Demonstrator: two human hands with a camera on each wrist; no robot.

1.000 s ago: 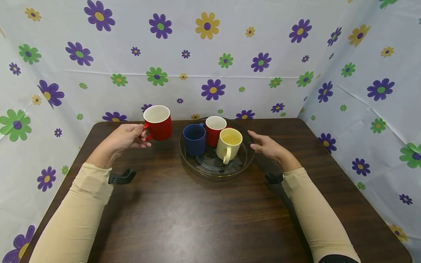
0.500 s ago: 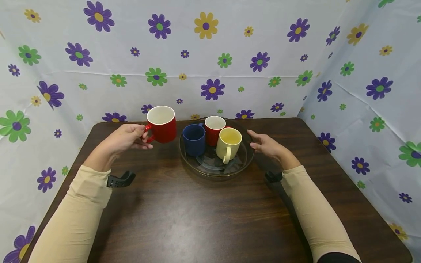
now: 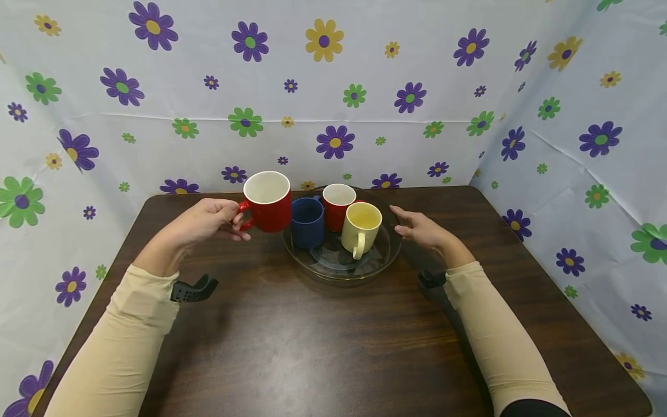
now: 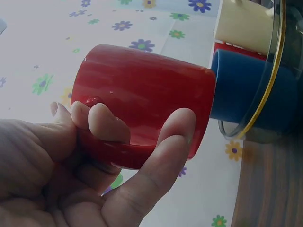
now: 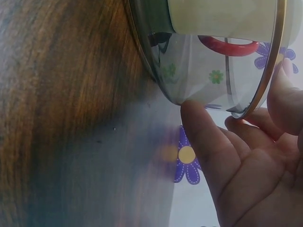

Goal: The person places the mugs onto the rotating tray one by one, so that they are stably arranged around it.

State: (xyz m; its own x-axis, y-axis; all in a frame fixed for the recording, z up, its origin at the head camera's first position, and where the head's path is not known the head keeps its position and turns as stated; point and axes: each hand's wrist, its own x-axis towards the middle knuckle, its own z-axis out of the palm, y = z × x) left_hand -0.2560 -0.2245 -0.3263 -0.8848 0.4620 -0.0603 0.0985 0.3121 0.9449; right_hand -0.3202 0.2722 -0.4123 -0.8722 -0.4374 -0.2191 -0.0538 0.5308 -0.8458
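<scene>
My left hand (image 3: 208,225) grips the handle of a large red mug (image 3: 272,215) with a white inside. The mug is held upright, off the table, at the left side of a clear glass bowl (image 3: 341,272). In the left wrist view, fingers curl at the handle of the red mug (image 4: 147,85). Inside the bowl stand a blue mug (image 3: 307,227), a smaller red mug (image 3: 333,217) and a pale yellow mug (image 3: 359,229). My right hand (image 3: 428,233) rests its fingertips against the bowl's right side, as the right wrist view also shows.
The bowl stands near the far edge of the dark wooden table (image 3: 312,341). A white cloth (image 3: 443,81) with printed flowers hangs behind and at both sides. In the right wrist view, the bowl has a gold-toned rim (image 5: 269,66).
My left hand has moved the large red mug to the right, until it overlaps the blue mug in the head view. The right hand has stayed at the bowl.
</scene>
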